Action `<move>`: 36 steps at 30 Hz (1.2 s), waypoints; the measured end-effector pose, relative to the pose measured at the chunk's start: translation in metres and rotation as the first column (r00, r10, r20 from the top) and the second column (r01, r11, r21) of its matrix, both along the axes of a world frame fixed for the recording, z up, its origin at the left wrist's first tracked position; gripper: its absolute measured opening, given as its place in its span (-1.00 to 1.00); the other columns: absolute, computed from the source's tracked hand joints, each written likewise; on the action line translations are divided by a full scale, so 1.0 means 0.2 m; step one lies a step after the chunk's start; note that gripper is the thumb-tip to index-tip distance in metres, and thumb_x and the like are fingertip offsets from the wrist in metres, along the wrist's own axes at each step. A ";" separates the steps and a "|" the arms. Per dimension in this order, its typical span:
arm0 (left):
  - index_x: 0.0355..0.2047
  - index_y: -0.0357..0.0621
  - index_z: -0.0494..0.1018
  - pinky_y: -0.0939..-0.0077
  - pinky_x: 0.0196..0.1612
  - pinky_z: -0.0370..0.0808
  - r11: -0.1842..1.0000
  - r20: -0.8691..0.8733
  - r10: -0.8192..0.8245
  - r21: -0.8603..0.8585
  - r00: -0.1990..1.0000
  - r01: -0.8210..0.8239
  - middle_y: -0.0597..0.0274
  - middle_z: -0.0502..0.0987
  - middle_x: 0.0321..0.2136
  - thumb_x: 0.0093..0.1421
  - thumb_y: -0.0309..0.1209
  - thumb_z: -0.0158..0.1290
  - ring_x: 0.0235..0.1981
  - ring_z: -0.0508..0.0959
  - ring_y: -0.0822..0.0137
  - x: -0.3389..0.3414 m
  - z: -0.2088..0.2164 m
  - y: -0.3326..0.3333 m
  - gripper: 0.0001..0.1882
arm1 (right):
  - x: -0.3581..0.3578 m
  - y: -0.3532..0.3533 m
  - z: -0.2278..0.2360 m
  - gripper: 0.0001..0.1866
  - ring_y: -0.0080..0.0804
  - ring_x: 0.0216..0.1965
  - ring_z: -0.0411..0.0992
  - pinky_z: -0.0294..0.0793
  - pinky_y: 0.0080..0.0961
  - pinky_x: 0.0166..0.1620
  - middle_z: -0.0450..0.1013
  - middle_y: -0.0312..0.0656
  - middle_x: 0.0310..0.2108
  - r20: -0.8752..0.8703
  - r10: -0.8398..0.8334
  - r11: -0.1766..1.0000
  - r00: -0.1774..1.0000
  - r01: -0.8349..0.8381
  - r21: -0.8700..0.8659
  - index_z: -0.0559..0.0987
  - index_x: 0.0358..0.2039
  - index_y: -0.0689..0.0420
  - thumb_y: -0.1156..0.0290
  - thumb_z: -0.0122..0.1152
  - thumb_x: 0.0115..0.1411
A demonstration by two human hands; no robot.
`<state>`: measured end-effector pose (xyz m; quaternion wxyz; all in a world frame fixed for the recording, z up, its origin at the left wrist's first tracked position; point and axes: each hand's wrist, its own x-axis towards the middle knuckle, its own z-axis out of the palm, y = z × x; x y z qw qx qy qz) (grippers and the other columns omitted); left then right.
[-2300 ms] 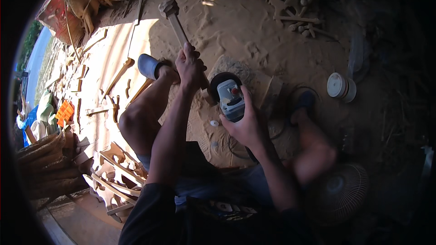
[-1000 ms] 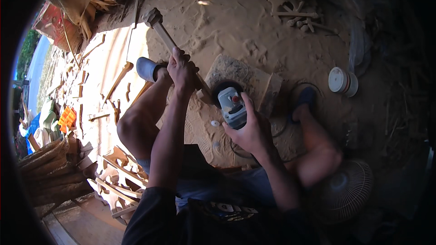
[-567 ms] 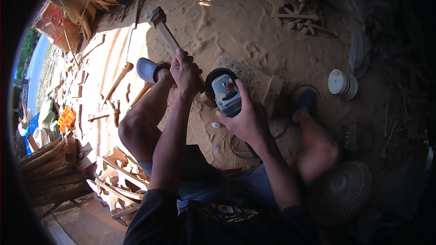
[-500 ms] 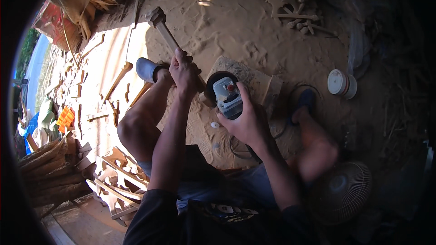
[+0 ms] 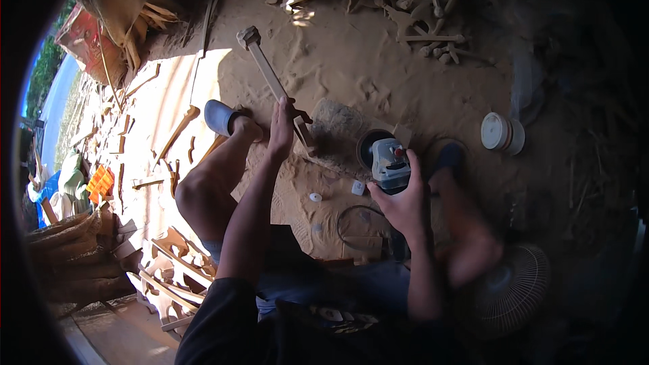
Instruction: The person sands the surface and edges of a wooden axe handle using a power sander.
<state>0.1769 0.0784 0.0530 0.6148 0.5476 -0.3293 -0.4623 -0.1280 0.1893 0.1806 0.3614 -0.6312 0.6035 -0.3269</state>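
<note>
Nearest you, your dark shirt [image 5: 230, 318] carries a pale print [image 5: 338, 318] on its front, foreshortened and too dim to make out fully. On your right the fan [image 5: 514, 290] sits in shadow beside your knee, its grille visible but the blades behind it indistinct. On your left, cut wood [image 5: 169, 270] lies heaped, partly hidden by your sleeve.

Your right hand [image 5: 405, 206] has its fingers wrapped around the grey sander [image 5: 391, 170], covering part of its body; any lettering there is too small to tell. A red button [image 5: 399, 153] shows on top, and the dark disc [image 5: 366, 149] stands apart from the wood, its far part hidden under the body. A cord [image 5: 341, 226] loops on the ground below.

Your left hand [image 5: 280, 134] has its fingers closed around the wooden leg [image 5: 265, 67], hiding its middle. The leg slants up and left to a knobbed end, its lower end by the block [image 5: 334, 125].

Farther right stands a white tub [image 5: 497, 132], any marking illegible. Farthest, the pile [image 5: 412, 0] of shaped wood runs off the upper edge, fading into darkness on the right.
</note>
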 end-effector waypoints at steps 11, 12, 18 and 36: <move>-0.21 -0.25 0.43 0.34 -0.20 0.47 0.845 0.572 -0.482 0.102 0.664 0.526 0.21 0.51 -0.40 0.25 -0.25 0.28 -0.30 0.55 0.26 -0.21 0.46 0.08 -0.66 | -0.38 -0.05 0.02 -0.10 -0.35 -0.04 0.56 0.53 -0.34 0.08 0.54 -0.05 -0.02 0.229 -0.270 0.941 0.935 0.307 -0.140 0.27 0.30 0.31 0.32 0.59 0.04; -0.18 -0.24 0.45 0.27 -0.21 0.49 0.876 0.729 -0.397 0.120 0.558 0.467 0.09 0.55 -0.42 0.26 -0.30 0.24 -0.32 0.59 0.10 -0.17 0.54 0.09 -0.71 | -0.39 -0.06 -0.01 -0.09 -0.32 -0.04 0.57 0.53 -0.34 0.08 0.55 -0.05 -0.04 0.272 -0.280 0.935 0.921 0.326 -0.143 0.28 0.29 0.27 0.28 0.60 0.02; -0.25 -0.20 0.44 0.11 -0.25 0.48 0.978 0.968 -0.108 0.062 0.228 0.198 -0.06 0.59 -0.42 0.30 -0.40 0.13 -0.34 0.60 -0.14 -0.04 0.93 0.22 -0.86 | -0.32 -0.08 0.00 -0.22 -0.37 -0.05 0.54 0.52 -0.41 0.05 0.55 -0.12 -0.06 0.543 -0.222 0.967 0.810 0.254 0.016 0.36 0.21 0.22 0.26 0.57 0.06; -0.08 -0.27 0.50 0.30 -0.28 0.52 0.897 0.775 -0.268 -0.017 0.573 0.442 0.03 0.60 -0.47 0.29 -0.67 -0.04 -0.39 0.64 0.14 -0.09 0.77 0.16 -0.77 | 0.04 -0.16 0.02 -0.35 -0.44 -0.10 0.53 0.54 -0.41 0.00 0.54 -0.18 -0.10 0.682 -0.009 0.995 0.731 -0.063 0.080 0.41 0.11 0.24 0.28 0.52 0.09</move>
